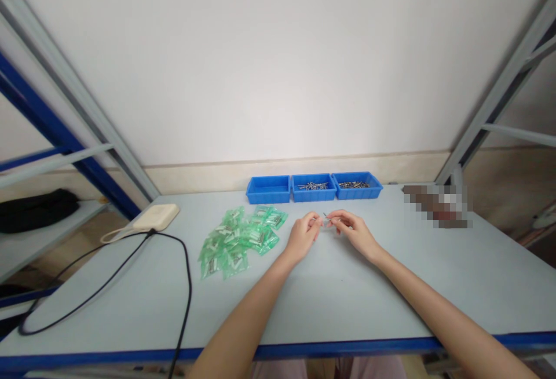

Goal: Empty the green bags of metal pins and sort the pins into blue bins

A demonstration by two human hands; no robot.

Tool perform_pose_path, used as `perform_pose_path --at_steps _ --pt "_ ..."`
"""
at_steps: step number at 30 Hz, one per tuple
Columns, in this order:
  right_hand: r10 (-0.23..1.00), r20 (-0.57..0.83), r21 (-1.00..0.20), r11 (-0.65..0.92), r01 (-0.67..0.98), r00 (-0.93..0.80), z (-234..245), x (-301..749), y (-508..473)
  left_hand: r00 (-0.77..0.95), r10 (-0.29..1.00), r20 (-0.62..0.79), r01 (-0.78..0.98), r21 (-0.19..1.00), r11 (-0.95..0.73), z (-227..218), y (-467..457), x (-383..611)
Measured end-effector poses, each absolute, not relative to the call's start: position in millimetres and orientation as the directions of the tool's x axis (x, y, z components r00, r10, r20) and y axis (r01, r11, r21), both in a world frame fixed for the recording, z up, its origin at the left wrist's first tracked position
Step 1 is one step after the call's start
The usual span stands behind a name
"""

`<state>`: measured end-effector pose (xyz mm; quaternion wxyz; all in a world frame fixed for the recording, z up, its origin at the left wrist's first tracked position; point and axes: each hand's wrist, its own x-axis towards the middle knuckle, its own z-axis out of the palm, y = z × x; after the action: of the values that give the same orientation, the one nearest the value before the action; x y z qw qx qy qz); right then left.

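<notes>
My left hand (pixel 304 234) and my right hand (pixel 351 231) rest on the pale table (pixel 347 298), fingertips meeting over a small metal part (pixel 326 218). Both hands pinch it, fingers curled. A heap of small green plastic bags (pixel 237 240) with metal pieces inside lies just left of my left hand. Behind the hands stand three blue trays: the left tray (pixel 268 189) looks empty, the middle tray (pixel 313 187) and the right tray (pixel 357 185) hold several small metal parts.
A beige flat device (pixel 155 217) with a black cable (pixel 182 286) lies on the table's left side. Grey and blue shelf posts (pixel 65 130) flank the table. A blurred patch (pixel 436 206) sits at the right rear. A black object (pixel 37 208) lies on a side shelf.
</notes>
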<state>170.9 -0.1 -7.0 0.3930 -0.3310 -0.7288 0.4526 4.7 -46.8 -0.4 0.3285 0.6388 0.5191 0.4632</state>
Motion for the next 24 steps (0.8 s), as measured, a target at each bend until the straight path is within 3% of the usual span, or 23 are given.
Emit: perform_pose_path --at_steps 3,6,8,10,14,18,24 --pt "0.84 0.331 -0.861 0.455 0.227 -0.43 8.1 157.8 27.1 -0.063 0.956 0.286 0.402 0.884 -0.238 -1.9 -40.1 -3.2" --pt "0.805 0.444 -0.669 0.59 0.452 -0.393 33.8 138.7 60.4 -0.114 0.949 0.294 0.419 0.88 -0.223 -2.0 -35.8 -9.9" --pt "0.796 0.523 -0.535 0.584 0.611 -0.304 45.6 129.7 76.3 -0.12 0.949 0.292 0.427 0.878 -0.216 -2.1 -35.3 -12.7" --pt "0.795 0.564 -0.477 0.535 0.697 -0.224 46.2 128.6 82.2 -0.116 0.95 0.291 0.431 0.876 -0.216 -2.7 -36.1 -14.5" --pt "0.789 0.541 -0.422 0.555 0.717 -0.293 17.1 152.1 66.6 -0.105 0.95 0.293 0.428 0.876 -0.223 -4.4 -36.7 -14.4" --pt "0.81 0.392 -0.417 0.578 0.701 -0.435 -15.3 182.7 42.2 -0.061 0.956 0.287 0.453 0.861 -0.23 -3.9 -36.9 -8.3" --pt "0.847 0.346 -0.486 0.53 0.695 -0.404 -27.4 186.6 41.6 -0.005 0.965 0.262 0.497 0.838 -0.225 1.6 -43.5 -2.5"
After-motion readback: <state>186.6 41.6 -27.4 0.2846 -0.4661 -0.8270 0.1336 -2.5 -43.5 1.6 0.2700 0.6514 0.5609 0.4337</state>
